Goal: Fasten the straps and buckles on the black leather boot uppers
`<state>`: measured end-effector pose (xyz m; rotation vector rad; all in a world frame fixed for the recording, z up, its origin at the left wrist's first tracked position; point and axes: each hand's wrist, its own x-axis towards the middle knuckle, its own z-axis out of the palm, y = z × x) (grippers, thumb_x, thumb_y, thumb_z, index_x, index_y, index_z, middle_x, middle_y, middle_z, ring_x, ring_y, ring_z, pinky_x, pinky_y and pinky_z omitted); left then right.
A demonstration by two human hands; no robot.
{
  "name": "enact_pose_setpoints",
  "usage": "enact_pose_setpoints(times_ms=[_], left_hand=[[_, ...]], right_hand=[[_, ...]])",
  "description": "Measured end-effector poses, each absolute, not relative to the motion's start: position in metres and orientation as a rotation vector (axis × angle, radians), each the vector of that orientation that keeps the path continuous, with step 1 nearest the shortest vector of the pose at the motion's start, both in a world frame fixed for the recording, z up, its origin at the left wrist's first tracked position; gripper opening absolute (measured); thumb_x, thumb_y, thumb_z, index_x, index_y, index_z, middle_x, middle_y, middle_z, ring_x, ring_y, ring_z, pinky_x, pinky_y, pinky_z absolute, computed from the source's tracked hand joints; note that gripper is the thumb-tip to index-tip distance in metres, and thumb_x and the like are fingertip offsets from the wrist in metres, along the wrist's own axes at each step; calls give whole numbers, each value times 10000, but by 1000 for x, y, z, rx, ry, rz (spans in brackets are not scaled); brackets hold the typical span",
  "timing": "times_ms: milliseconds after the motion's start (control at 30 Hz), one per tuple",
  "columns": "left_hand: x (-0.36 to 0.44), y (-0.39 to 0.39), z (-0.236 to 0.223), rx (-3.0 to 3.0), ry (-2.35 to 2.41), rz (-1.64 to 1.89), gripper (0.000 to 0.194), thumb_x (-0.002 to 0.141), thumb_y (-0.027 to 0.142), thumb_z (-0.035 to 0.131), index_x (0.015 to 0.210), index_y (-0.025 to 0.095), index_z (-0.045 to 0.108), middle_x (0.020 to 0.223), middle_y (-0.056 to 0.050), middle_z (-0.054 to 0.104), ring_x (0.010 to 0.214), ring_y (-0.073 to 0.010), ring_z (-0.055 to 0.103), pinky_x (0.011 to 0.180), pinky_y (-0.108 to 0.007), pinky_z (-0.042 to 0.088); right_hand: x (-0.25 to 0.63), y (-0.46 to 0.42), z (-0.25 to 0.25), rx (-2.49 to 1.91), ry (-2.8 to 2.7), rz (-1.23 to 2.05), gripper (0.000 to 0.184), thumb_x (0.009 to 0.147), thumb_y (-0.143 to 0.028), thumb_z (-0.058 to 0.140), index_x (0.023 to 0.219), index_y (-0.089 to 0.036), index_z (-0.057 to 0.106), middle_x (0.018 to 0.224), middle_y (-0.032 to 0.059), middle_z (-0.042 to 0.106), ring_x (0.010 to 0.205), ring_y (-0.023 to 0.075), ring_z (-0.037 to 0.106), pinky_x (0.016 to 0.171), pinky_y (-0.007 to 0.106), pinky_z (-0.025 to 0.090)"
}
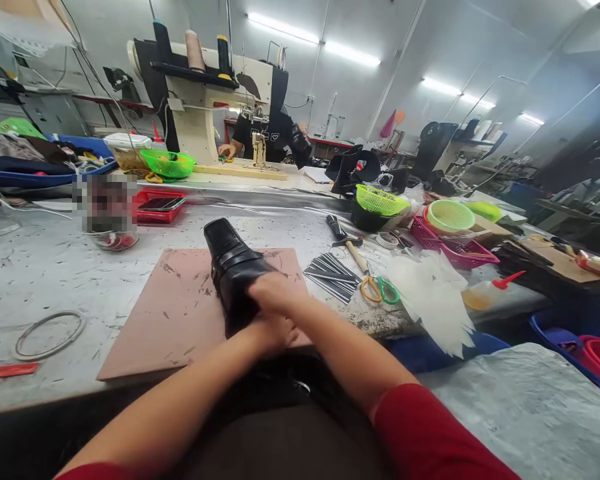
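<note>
A black leather boot point(235, 263) with narrow straps across it and a squared toe points away from me. It rests over a pinkish work board point(165, 313). My right hand point(275, 293) is closed on the boot's near part. Below it, partly covered by the right wrist, my left hand point(277, 330) has curled fingers close to the boot's near end; what they hold is hidden. Dark material lies under my forearms at the table edge, too unclear to name. Right of the board are black-and-white strips point(333, 277), a hammer point(350, 247) and scissors point(379, 290).
A metal ring point(50, 335) and a red strip point(9, 371) lie at left. Behind stand a red tray point(160, 215), a green basket point(167, 163) and a sewing machine point(200, 100), with a person beyond it. White sheets point(433, 293) and a red-tipped bottle point(485, 293) are at right.
</note>
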<state>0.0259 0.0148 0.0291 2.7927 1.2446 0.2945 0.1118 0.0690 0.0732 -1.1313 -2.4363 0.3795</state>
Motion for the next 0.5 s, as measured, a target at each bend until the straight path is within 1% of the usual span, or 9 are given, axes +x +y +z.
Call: enact_pose_setpoints(times_ms=[67,133,200,267,300,333,400,467,500], left_hand=[[-8,4,34,2866,963,166,350,842,304,427,1163,208,531,1291,-50,501,1185,-237,440,1001,-382,333],[-33,-7,41,2883,774,80,330,820,284,463,1134,205,527,1283,-45,509,1185,-217,446,1009,-357,330],[-38,-14,47,2916,782,40,253,811,285,476,1029,187,561,1141,-59,599,1069,-214,536,952,-347,387],[-24,-16,51,2968,952,0,201,836,271,428,911,163,580,928,-72,642,877,-215,606,815,-345,467],[-12,-15,51,2983,1082,-17,208,844,243,400,886,152,582,872,-82,634,800,-218,615,729,-342,490],[2,-12,49,2986,1214,-26,218,842,202,382,893,136,583,871,-100,624,750,-222,618,652,-335,498],[27,-4,44,2961,1442,-6,282,815,113,358,1006,81,565,996,-174,592,714,-239,624,556,-336,494],[42,7,37,2933,1559,28,370,794,54,319,1107,9,513,1089,-256,538,693,-256,630,521,-358,494],[45,13,34,2934,1563,43,394,794,41,296,1128,-7,499,1100,-269,531,711,-264,632,549,-378,502]], right_hand=[[129,87,78,-1157,-2313,408,228,650,-56,442,755,-139,626,799,90,647,794,202,562,750,310,418],[155,100,75,-1195,-2152,459,296,683,-83,367,821,-110,628,802,88,648,777,201,567,725,314,435],[179,106,64,-1212,-2018,534,355,704,-115,324,882,-90,630,791,73,655,753,192,573,695,305,454],[190,106,50,-1210,-1920,599,379,717,-152,329,933,-81,633,781,55,663,746,186,578,686,297,465],[191,106,43,-1209,-1885,622,380,721,-167,344,951,-82,635,777,48,666,754,186,580,695,299,468],[190,106,38,-1208,-1860,637,376,723,-176,362,964,-87,637,777,42,670,770,187,581,711,305,469],[184,110,32,-1214,-1832,653,359,720,-171,400,976,-105,643,796,36,677,814,191,584,756,318,466],[178,115,33,-1229,-1825,656,339,708,-144,439,972,-129,653,834,38,683,867,197,585,802,324,456],[177,118,34,-1237,-1829,648,329,703,-127,458,962,-141,660,853,42,685,889,200,585,822,323,450]])
